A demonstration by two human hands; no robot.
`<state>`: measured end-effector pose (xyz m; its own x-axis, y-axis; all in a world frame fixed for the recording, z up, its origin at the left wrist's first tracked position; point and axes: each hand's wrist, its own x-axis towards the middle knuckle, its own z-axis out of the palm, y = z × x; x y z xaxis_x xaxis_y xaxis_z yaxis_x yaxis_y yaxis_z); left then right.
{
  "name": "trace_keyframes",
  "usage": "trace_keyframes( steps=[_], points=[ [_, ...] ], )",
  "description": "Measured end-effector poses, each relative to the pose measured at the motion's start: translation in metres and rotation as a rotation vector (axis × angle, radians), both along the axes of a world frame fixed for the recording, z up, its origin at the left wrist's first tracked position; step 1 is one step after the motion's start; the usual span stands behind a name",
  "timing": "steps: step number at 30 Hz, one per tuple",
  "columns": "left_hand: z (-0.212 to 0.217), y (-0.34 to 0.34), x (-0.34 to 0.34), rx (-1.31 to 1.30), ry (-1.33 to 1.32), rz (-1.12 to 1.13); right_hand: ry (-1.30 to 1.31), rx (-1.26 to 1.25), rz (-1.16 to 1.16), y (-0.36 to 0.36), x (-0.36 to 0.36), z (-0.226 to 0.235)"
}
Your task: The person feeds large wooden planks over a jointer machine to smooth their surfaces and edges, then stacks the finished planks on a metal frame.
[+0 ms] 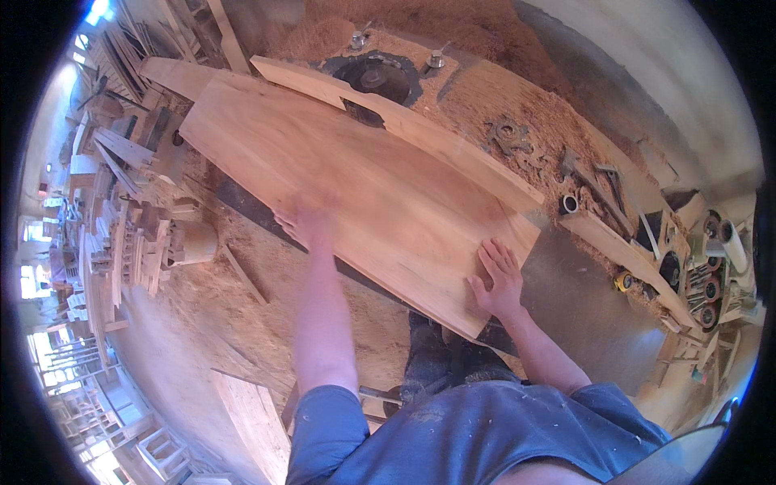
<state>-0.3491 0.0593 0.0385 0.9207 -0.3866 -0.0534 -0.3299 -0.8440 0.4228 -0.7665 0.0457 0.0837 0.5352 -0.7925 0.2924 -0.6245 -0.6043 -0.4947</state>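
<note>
Upper edge: large heap of reddish-brown sawdust (477, 32). Upper right, amid loose tan shavings (465, 109): dark, toothed, round metal cutter (508, 135); near it, a long-handled dark hammer (600, 196), lying aslant; short grey metal tube (570, 204), open end up. Farther right: small yellow-and-black tape measure (624, 281); white cylinder (733, 246) near dark round discs (711, 289). Left: uneven stacks of pale wooden pieces (149, 255); thin brown wooden stick (245, 275) on the floor. Lower left: broad pale plank (250, 416); ladder-like pale wooden frame (163, 453).
</note>
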Motion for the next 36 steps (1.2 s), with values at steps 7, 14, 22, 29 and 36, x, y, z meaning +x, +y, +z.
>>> trace_keyframes(
  steps=[7, 14, 22, 29, 36],
  points=[
    [0.024, 0.018, -0.083, 0.039, -0.01, -0.03, -0.033, -0.008, 0.023, -0.002, -0.001, -0.006],
    [0.012, 0.014, -0.078, -0.055, -0.023, 0.012, -0.045, 0.003, -0.011, -0.007, 0.009, -0.004],
    [0.013, 0.0, -0.031, -0.095, -0.048, 0.018, -0.076, 0.023, -0.024, -0.021, 0.061, 0.003],
    [0.015, -0.012, 0.024, -0.054, -0.047, 0.003, -0.081, 0.033, -0.024, -0.031, 0.112, -0.004],
    [0.012, -0.023, 0.081, -0.076, -0.023, -0.061, -0.085, 0.059, -0.003, -0.047, 0.174, -0.008]
  ],
)
